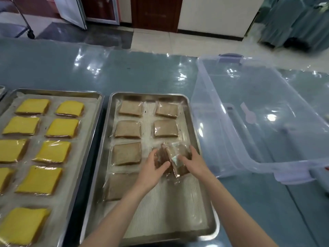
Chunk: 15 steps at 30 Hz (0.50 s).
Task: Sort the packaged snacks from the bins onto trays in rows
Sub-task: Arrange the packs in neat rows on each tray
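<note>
A steel tray (211,227) in front of me holds several brown packaged snacks (127,153) laid flat in two columns. Over the right column's third spot, both hands grip a small stack of brown snack packs (175,158) standing on edge. My left hand (153,169) holds the stack's left side and my right hand (191,160) its right side. A second tray (83,157) on the left carries rows of yellow packaged snacks (53,152). The clear plastic bin (231,139) to the right looks empty.
The trays and bin rest on a blue table under shiny clear film (124,68). A third tray's corner (1,90) shows at the far left. Beyond the table are a tiled floor, a cart wheel (31,34) and green covered objects (293,24).
</note>
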Each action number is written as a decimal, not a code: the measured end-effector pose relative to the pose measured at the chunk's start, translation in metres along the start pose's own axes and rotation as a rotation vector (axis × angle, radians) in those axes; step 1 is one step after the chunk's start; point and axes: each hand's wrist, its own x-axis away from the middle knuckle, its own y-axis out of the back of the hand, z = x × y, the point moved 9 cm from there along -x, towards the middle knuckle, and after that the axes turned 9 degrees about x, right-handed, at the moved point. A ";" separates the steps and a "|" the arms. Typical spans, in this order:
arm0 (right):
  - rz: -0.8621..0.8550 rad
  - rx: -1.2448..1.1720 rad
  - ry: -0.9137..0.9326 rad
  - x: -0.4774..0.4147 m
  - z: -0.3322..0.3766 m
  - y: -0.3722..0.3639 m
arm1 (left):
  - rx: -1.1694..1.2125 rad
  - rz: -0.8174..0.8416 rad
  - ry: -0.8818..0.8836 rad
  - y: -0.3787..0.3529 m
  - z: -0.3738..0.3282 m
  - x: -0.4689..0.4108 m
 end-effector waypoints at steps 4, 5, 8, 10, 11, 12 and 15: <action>0.159 -0.167 -0.051 -0.010 -0.006 -0.017 | -0.063 -0.064 0.002 -0.015 0.001 -0.015; 0.163 -0.204 -0.047 -0.009 -0.006 -0.018 | -0.062 -0.085 -0.004 -0.014 0.002 -0.015; 0.152 -0.238 0.039 0.000 0.001 -0.020 | -0.045 -0.167 -0.030 -0.005 0.004 -0.005; 0.151 -0.226 0.106 0.009 0.012 -0.024 | -0.053 -0.218 -0.053 0.008 0.003 0.008; 0.150 -0.212 0.128 0.013 0.019 -0.027 | -0.046 -0.235 -0.063 0.016 0.001 0.014; 0.151 -0.200 0.146 0.017 0.026 -0.032 | -0.032 -0.251 -0.070 0.026 0.000 0.020; 0.195 -0.209 0.195 0.029 0.056 -0.058 | -0.018 -0.310 -0.089 0.065 -0.002 0.036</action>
